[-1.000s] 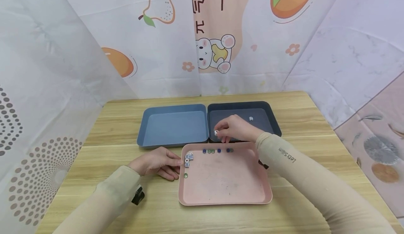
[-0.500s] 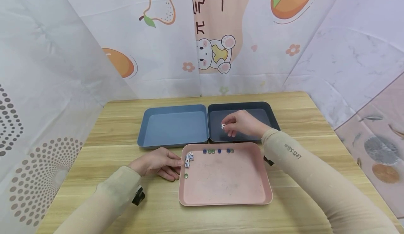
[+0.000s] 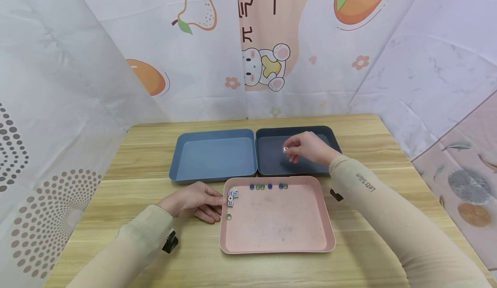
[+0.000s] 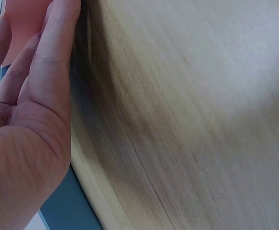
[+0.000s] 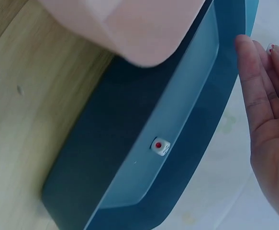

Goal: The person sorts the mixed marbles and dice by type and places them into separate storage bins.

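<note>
Over the dark navy tray (image 3: 268,150), my right hand (image 3: 310,147) pinches a white die (image 3: 285,150) between thumb and fingertips. In the right wrist view a little of that die (image 5: 271,48) shows at the fingertips. Another die (image 5: 160,146), one red pip showing, lies on the navy tray's floor; my hand hides it in the head view. At the left side of the pink tray (image 3: 279,225), my left hand (image 3: 194,201) holds the rim between thumb and fingers. Several dice (image 3: 231,198) cluster inside the pink tray's left wall.
Blue and green glass beads (image 3: 269,186) line the pink tray's far side, and one green bead (image 3: 229,216) lies below the dice. A blue-grey tray (image 3: 215,154) with nothing in it stands left of the navy one. All sit on a wooden table (image 3: 143,162).
My right hand has moved right and slightly away from me, carrying the die from the navy tray's near left corner towards its middle. My left hand and the pink tray have stayed put.
</note>
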The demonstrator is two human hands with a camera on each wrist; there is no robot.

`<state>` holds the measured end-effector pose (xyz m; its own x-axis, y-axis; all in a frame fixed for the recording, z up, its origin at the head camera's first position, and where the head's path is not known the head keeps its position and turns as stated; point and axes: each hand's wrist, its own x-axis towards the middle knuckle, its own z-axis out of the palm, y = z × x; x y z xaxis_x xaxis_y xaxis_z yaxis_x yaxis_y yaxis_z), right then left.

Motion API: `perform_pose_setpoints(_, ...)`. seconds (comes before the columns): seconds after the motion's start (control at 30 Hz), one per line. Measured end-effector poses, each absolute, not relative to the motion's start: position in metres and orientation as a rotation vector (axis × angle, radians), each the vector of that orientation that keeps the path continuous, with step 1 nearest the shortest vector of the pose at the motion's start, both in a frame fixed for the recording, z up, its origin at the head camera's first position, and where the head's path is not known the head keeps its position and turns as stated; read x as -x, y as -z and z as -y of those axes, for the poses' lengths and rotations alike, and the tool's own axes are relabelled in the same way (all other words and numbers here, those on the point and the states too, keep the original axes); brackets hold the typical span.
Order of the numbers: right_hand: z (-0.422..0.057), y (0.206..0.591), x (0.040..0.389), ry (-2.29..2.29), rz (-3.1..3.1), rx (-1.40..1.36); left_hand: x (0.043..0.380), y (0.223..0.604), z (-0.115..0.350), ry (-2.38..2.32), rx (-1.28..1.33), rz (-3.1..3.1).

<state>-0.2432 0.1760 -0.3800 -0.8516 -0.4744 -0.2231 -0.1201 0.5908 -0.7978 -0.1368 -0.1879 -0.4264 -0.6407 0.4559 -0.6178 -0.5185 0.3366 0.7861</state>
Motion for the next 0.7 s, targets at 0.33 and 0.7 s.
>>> perform_pose_setpoints(0.33,-0.19,0.384,0.249,1.162,-2.442,0.443,0.137,0.427,0.188,-1.449,0.068,-1.739)
perform_pose_setpoints(0.7,-0.2,0.392,0.255,1.137,-2.466,0.424,0.136,0.425,0.187,-1.448,0.07,-1.741)
